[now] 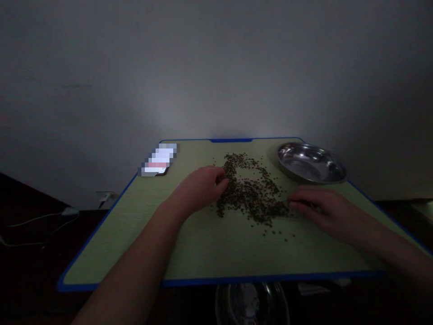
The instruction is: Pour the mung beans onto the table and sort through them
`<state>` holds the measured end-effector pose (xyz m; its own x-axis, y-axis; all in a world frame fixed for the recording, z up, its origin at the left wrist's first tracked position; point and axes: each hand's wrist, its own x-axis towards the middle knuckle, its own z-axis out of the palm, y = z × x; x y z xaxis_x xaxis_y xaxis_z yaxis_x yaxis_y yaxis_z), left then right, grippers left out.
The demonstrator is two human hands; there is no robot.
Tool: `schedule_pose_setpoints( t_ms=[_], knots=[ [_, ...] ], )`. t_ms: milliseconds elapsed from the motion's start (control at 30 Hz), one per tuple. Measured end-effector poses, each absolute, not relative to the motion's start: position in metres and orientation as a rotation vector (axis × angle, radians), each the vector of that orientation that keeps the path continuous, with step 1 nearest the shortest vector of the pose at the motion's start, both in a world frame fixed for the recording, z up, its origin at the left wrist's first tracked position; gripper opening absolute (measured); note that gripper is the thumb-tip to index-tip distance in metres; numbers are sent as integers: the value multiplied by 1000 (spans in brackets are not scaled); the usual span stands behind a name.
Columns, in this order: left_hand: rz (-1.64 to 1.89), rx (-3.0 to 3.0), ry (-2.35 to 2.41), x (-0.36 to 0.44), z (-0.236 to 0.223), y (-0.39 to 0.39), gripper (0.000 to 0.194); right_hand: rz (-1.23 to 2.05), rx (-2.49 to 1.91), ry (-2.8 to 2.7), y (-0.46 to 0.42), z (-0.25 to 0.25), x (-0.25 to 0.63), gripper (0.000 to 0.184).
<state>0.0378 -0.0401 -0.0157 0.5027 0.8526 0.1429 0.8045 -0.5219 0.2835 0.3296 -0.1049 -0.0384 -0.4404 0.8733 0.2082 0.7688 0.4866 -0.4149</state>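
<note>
Small, dark brownish-green grains (248,192), bean-like but too small to name surely, lie scattered on a pale green table (203,253) with a blue rim. My left hand (208,186) rests at the left edge of the grains, its fingers curled and thumb near the fingertips. At the right edge of the spread, my right hand (316,206) has thumb and fingers pinched together. Whatever sits between the fingertips of either hand is too small or hidden to make out. A shiny metal bowl (310,164) stands just beyond my right hand.
A phone (158,159) with a lit, blurred screen lies at the table's back left. Below the front edge, another metal bowl (252,302) shows partly. A grey wall (216,72) rises behind the table. Cables and a plug (105,197) are low on the left.
</note>
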Motion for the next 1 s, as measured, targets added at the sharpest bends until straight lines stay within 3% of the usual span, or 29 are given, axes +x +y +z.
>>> schedule_pose_setpoints(
  t_ms=[1000],
  knots=[
    [412, 2570, 1424, 37, -16, -40, 25, 394, -1347, -2371, -110, -42, 320, 25]
  ],
)
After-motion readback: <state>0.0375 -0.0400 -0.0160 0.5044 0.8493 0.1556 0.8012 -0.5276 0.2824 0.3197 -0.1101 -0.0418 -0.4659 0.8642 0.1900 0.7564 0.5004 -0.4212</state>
